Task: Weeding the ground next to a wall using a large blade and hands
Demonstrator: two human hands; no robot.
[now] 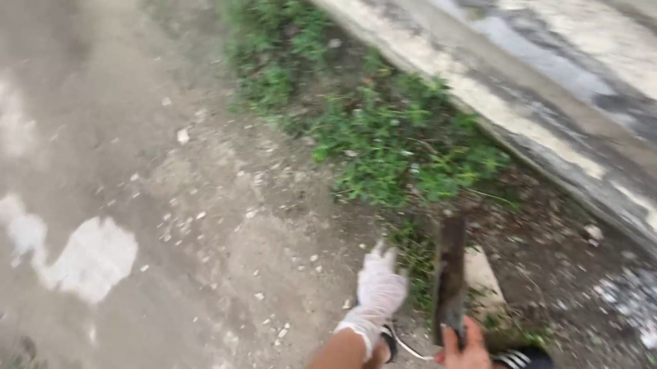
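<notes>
The head view looks down on a wet, gritty stretch of concrete ground [101, 93] with pale patches and small stones strewn over it. A strip of low green weeds [386, 137] runs diagonally from the upper middle toward the lower right, growing along the foot of a stained concrete kerb [545, 104] that crosses the upper right corner.

The person's left hand [379, 290] wears a white glove. It reaches forward and down, fingers spread loosely, with nothing in its grip; it hangs just short of the near end of the weeds and touches none of them as far as the blurred picture shows. The bare forearm behind it runs down to the bottom edge.

The right hand [467, 368] is bare and its grip is wrapped around the handle of a long, dark, rusty blade [448, 270]. The blade points up and away from the person, tilted slightly left, its tip lying over the edge of the weeds and bare soil beside a pale flat stone [486, 279].

Below the hands, a foot in a dark sandal with white stripes [526, 365] stands on the dirt just right of the right hand. Grey ash-like debris [637, 305] lies on the soil farther right, near the kerb.
</notes>
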